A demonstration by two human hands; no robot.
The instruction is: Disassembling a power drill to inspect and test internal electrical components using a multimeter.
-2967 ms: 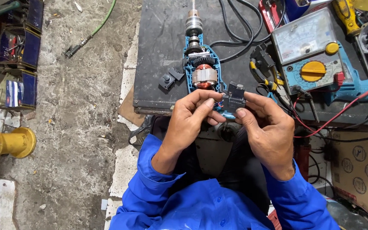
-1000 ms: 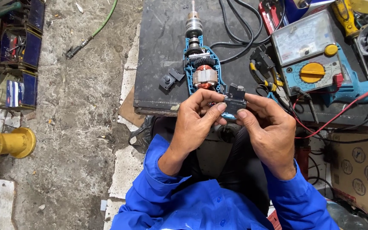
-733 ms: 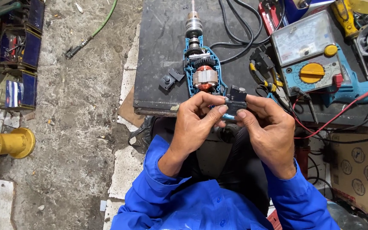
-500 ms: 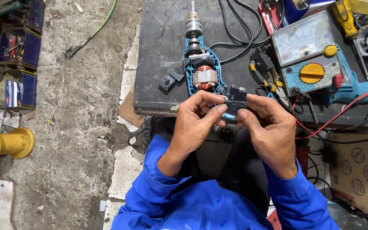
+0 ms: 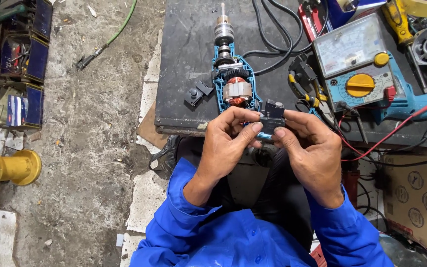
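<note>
1. Both hands meet over the near edge of the dark metal tabletop, pinching a small black plastic switch block between them.
2. The left hand has its grip clamped on the block's left side; the right hand is closed on its right side and underside.
3. Just beyond lies the opened blue drill housing with its copper-wound armature exposed.
4. A grey-and-blue analogue test meter with a yellow dial sits to the right, and small black loose parts to the left.
5. The step looks like inspecting or fitting the switch; it calls for steady fingertip control.

L hand + R hand pinch black switch above opened drill.
</note>
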